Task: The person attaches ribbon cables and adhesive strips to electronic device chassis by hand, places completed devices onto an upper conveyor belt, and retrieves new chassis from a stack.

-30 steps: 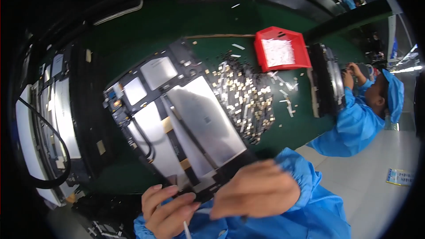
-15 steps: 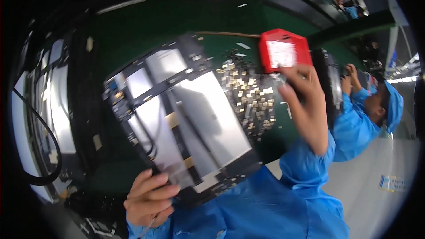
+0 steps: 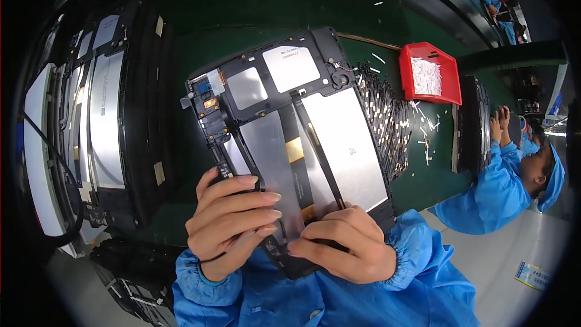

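A tablet housing [image 3: 275,145], its inside facing up with silver plates, a flat black ribbon and black cables, is tilted in front of me. My left hand [image 3: 233,221] grips its lower left edge, fingers lying over the inner face. Over the lower end, my right hand [image 3: 345,245] has its fingers closed, thumb and fingertips together against the inner face. Whatever lies between those fingertips is hidden. A black cable [image 3: 321,157] runs down the housing to the right hand's knuckles.
Right of the housing lies a heap of thin black cables [image 3: 384,121]. Beyond it, a red bin [image 3: 445,94] holds small white strips, with loose strips [image 3: 426,130] nearby. Tablet housings [image 3: 109,121] stand at left; a dark stack [image 3: 472,124] and a co-worker [image 3: 505,169] are right.
My right hand has come from the red bin's near edge, a small pale piece at its fingertips, down to the housing's lower end. The view has shifted; the left hand keeps its grip.
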A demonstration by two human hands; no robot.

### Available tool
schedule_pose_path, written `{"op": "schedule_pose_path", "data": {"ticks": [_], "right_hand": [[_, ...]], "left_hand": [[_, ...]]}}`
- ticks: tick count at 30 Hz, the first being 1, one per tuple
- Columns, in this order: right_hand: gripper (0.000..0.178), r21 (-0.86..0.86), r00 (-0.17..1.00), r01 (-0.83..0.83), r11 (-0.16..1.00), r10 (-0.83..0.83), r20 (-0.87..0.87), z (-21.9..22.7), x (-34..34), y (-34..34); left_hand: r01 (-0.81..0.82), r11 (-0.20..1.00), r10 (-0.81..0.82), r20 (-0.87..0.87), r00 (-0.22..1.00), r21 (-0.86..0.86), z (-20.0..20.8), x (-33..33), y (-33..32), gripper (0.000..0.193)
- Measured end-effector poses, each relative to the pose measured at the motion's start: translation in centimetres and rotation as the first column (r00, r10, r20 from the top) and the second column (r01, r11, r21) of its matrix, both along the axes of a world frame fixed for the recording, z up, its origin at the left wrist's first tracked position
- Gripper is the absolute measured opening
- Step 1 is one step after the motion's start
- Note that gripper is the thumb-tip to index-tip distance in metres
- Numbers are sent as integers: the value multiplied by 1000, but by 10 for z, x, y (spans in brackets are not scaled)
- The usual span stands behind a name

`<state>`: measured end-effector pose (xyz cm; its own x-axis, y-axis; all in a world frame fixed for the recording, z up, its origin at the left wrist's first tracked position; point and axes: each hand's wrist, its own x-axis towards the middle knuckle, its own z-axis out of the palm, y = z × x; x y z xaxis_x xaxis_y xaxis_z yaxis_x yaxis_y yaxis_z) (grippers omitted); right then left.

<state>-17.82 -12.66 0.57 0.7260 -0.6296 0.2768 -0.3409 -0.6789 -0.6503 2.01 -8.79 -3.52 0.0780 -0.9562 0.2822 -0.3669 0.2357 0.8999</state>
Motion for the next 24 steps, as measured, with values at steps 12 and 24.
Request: {"op": "schedule_pose_path", "data": {"ticks": [12, 24], "right_hand": [[26, -1, 995, -65, 998, 64, -79, 4, 1, -7], [26, 5, 993, -98, 995, 98, -69, -2, -2, -6]], "left_hand": [[-11, 999, 8, -71, 997, -33, -7, 1, -6, 10], [-45, 999, 40, 227, 973, 17, 12, -5, -27, 12]]}}
